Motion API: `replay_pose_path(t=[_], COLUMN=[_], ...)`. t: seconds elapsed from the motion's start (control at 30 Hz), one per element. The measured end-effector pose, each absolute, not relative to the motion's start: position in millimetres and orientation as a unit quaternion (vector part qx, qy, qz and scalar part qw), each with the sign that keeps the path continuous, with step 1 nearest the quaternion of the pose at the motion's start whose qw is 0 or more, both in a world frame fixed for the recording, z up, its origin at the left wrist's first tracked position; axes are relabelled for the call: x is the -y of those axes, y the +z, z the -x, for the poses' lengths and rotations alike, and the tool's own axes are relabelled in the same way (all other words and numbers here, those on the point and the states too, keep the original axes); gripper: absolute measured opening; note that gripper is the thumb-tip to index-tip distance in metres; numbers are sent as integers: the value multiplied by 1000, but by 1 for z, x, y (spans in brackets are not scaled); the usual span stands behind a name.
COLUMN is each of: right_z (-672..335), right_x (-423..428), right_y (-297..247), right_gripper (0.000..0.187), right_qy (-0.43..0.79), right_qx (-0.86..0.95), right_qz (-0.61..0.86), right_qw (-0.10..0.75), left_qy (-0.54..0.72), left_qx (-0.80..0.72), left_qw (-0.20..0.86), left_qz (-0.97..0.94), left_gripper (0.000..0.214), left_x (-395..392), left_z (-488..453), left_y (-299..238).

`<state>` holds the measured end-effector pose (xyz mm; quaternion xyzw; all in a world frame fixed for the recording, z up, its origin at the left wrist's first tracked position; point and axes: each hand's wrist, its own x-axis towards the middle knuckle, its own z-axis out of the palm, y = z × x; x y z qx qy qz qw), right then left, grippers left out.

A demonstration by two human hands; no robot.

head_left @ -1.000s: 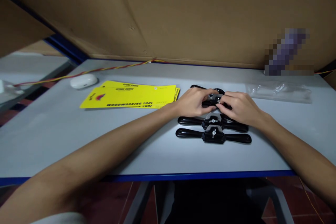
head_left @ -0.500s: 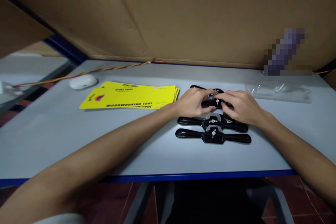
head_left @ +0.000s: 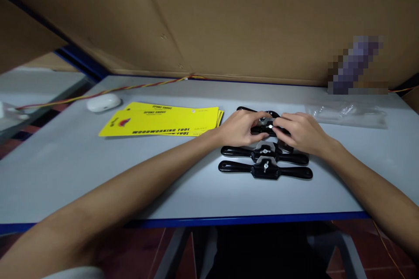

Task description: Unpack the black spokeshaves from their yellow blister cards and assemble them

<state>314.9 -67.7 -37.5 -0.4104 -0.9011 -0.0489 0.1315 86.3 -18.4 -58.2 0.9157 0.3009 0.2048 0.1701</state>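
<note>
My left hand (head_left: 242, 126) grips a black spokeshave (head_left: 262, 129) at its left side, thumb in front and fingers behind. From the right, my right hand (head_left: 296, 130) pinches at the silver wing screw (head_left: 270, 126) on that spokeshave's middle; its right handle is mostly hidden by the fingers. Just in front lies a second spokeshave (head_left: 234, 151) with a silver blade. Nearest me is a third spokeshave (head_left: 266, 170), flat on the table with both handles showing. Behind my hands, part of another black spokeshave (head_left: 244, 108) shows.
Yellow "Spoke Shave" cards (head_left: 166, 120) lie stacked left of my hands. A white rounded case (head_left: 104, 102) sits behind them, near a twisted red-yellow wire (head_left: 144, 85). Clear plastic bags (head_left: 350, 114) lie at the back right. A cardboard panel (head_left: 245, 22) walls off the table's rear.
My right fingers have drawn slightly right along the spokeshave's middle, uncovering more of its blade and screw. My left hand has stayed in place.
</note>
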Motion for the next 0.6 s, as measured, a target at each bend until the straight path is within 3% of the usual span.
replay_pose_path(t=[0.6], right_z=[-307], right_x=[69], right_y=[-41], right_gripper=[33], right_qy=[-61], right_qx=[896], right_qz=[424], right_qw=[119], left_qy=[209], left_qx=[-300], left_qw=[165], left_qz=[-916], left_gripper=[55], left_x=[18], left_z=[-87], left_y=[-58])
